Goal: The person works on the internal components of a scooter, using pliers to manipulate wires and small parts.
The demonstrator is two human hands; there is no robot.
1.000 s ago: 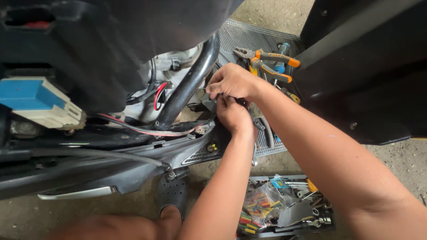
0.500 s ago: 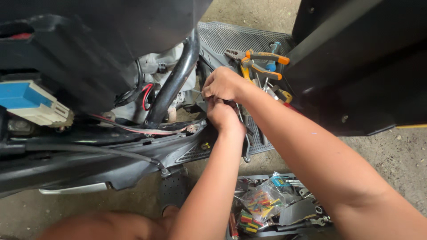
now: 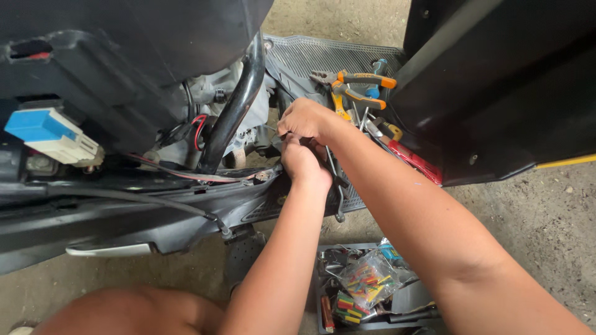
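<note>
My right hand (image 3: 308, 118) and my left hand (image 3: 304, 166) are pressed together at the edge of a scooter's ribbed black footboard (image 3: 310, 56), just right of a curved black frame tube (image 3: 239, 105). Both hands have their fingers curled in toward one spot. What lies between the fingers is hidden by the hands themselves. My left hand sits below and slightly behind the right, over the dark lower body panel (image 3: 155, 217). Red and black wires (image 3: 198, 121) run beside the tube to the left of my hands.
Orange-handled pliers (image 3: 363, 79), a blue-handled screwdriver (image 3: 377, 65) and a red-handled tool (image 3: 416, 161) lie on the footboard. A big black panel (image 3: 496, 80) stands at the right. A parts box with a bag of coloured pieces (image 3: 366, 282) sits on the concrete. A blue-and-white connector block (image 3: 49, 133) is at the left.
My hands stay clasped at the same spot on the scooter. The view has shifted a little, so the pliers and parts box sit differently in frame.
</note>
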